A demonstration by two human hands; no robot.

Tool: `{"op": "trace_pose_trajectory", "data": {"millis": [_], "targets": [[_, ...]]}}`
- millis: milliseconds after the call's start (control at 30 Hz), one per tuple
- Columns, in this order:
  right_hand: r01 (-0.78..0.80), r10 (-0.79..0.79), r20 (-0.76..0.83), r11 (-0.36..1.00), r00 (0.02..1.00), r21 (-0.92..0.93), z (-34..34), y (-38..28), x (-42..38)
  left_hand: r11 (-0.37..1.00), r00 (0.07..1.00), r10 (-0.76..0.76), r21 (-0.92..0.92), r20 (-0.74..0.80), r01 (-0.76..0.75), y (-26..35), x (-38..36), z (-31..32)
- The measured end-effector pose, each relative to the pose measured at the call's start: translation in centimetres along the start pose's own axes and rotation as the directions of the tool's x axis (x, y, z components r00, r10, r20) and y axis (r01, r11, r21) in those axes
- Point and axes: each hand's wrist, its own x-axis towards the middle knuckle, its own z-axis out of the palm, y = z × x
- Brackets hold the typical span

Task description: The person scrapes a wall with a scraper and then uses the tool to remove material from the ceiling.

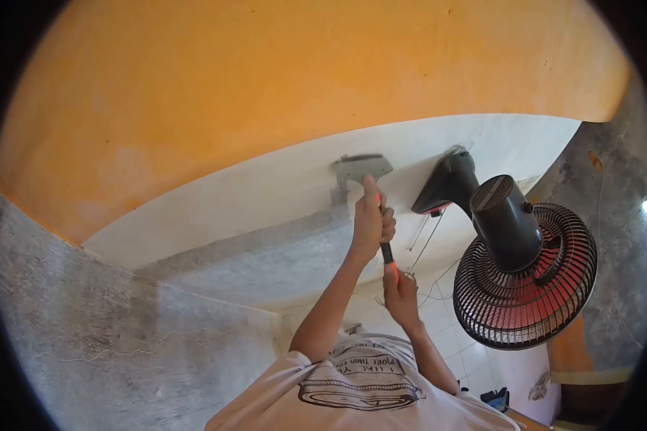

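A long-handled scraper (364,168) with a wide grey head and a black and red handle lies against the white wall band (266,187), near a rough grey patch. My left hand (370,226) is closed round the upper handle, its thumb stretched along it toward the head. Lower down, my right hand (401,296) grips the handle's end, with its thumb and fingers on the red part.
A black wall fan (510,237) with a red centre juts out just right of my hands, with cords hanging beside it. Orange wall (266,79) spans the top. Bare grey wall (101,309) lies at the left. Light floor tiles (474,359) show below the fan.
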Motion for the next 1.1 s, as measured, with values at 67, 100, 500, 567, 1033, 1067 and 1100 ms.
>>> {"op": "trace_pose_trajectory", "data": {"millis": [67,100,500,567,1033,1067,1100], "targets": [[0.046,-0.045,0.019,0.997,0.999,-0.054,-0.9,-0.6,0.3,0.999,0.999,0.042,-0.016,0.032,-0.041,0.8,0.0,0.7],[0.011,-0.010,0.031,0.999,0.999,-0.030,-1.0,-0.5,0.5,0.999,0.998,0.038,-0.027,0.041,-0.037,0.7,0.2,0.6],[-0.001,0.001,-0.015,1.000,1.000,-0.002,0.6,-1.1,-0.4,1.000,0.999,0.019,0.014,0.050,-0.020,1.3,-0.4,0.3],[0.038,-0.039,-0.029,0.999,0.999,-0.039,1.0,0.1,-0.4,1.000,1.000,0.001,0.020,0.030,-0.002,0.7,-0.4,-0.1],[0.067,-0.067,0.013,0.998,0.998,0.016,1.7,1.7,-0.3,0.999,1.000,0.025,0.043,0.007,-0.025,0.0,-0.4,-0.7],[0.086,-0.086,0.010,0.996,0.996,-0.003,1.8,2.6,-0.2,0.999,1.000,0.029,0.042,0.005,-0.030,-0.2,-0.4,-0.9],[0.092,-0.092,0.011,0.996,0.996,-0.003,1.9,2.1,0.0,0.999,1.000,0.017,0.044,0.009,-0.017,0.0,-0.5,-0.9]]}}
